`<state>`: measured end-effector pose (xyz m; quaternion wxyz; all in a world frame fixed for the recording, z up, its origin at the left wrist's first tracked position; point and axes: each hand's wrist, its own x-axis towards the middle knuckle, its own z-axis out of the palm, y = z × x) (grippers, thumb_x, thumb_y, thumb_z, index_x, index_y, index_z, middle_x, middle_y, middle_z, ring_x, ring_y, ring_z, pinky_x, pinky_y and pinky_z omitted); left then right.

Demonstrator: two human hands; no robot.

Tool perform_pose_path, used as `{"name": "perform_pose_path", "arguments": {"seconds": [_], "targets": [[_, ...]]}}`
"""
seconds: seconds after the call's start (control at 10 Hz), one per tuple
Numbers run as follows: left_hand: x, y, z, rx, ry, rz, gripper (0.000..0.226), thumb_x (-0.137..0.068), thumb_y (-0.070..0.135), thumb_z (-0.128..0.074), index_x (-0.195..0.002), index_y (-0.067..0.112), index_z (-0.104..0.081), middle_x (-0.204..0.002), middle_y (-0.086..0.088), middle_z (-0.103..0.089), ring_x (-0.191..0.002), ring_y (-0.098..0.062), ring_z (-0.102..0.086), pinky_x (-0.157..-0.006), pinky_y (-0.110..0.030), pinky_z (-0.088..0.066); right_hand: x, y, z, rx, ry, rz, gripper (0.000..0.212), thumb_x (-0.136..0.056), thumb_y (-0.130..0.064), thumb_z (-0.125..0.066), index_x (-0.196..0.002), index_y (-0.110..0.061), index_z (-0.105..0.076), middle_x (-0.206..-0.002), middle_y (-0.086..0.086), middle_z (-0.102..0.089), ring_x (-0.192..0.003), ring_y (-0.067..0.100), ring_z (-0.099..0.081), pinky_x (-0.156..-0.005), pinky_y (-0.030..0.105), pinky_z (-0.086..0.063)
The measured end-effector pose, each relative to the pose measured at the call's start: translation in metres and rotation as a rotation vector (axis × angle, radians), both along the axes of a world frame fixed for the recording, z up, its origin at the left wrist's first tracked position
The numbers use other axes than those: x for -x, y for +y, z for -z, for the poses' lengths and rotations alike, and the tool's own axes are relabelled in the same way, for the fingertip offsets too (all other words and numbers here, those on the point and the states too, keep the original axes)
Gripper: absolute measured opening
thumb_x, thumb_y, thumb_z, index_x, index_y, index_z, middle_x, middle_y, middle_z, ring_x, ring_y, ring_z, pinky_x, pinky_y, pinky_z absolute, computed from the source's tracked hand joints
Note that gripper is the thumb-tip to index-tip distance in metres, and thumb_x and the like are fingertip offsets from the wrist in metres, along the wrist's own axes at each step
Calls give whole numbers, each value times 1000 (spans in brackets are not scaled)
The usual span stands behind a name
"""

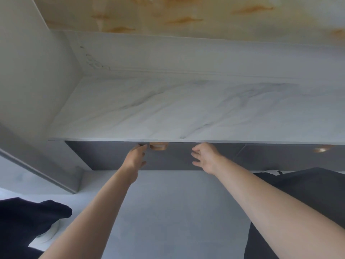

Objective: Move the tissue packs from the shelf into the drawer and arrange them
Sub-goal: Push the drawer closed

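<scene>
Drawer mid frame looks closed, no tissue packs in view, left grip has fingertips up beside the wooden handle (can't tell if it's holding), right grip is loose and empty, so an off-handle pull might slip.

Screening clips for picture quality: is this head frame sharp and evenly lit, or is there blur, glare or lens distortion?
Head view: soft all over, with the left hand and right hand slightly smeared. The light is even and diffuse, and the drawer front lies shaded under the marble top. There is a bright glint on the far-right handle. Wide-angle stretch shows towards the frame's edges.
</scene>
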<state>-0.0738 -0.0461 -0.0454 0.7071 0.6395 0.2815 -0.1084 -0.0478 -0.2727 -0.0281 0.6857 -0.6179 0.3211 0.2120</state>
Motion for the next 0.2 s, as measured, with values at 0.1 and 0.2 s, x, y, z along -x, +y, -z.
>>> {"name": "perform_pose_path", "arguments": {"seconds": [0.1, 0.2], "targets": [[-6, -3, 8, 32, 38, -39, 36, -101, 31, -51, -133, 15, -48, -128, -1, -48, -123, -18, -46, -106, -47, -44, -1, 5, 6, 14, 9, -35, 14, -95, -1, -49, -103, -11, -56, -139, 6, -50, -128, 23, -53, -97, 49, -44], [-8, -8, 12, -40, 55, 41, 32, -99, 41, -50, -125, 23, -51, -128, 1, -47, -115, -19, -48, -106, -46, -44, 1, 10, 0, 94, 15, -92, 13, -95, -7, -49, -104, -13, -56, -129, 3, -49, -120, 26, -58, -93, 47, -49]]}}
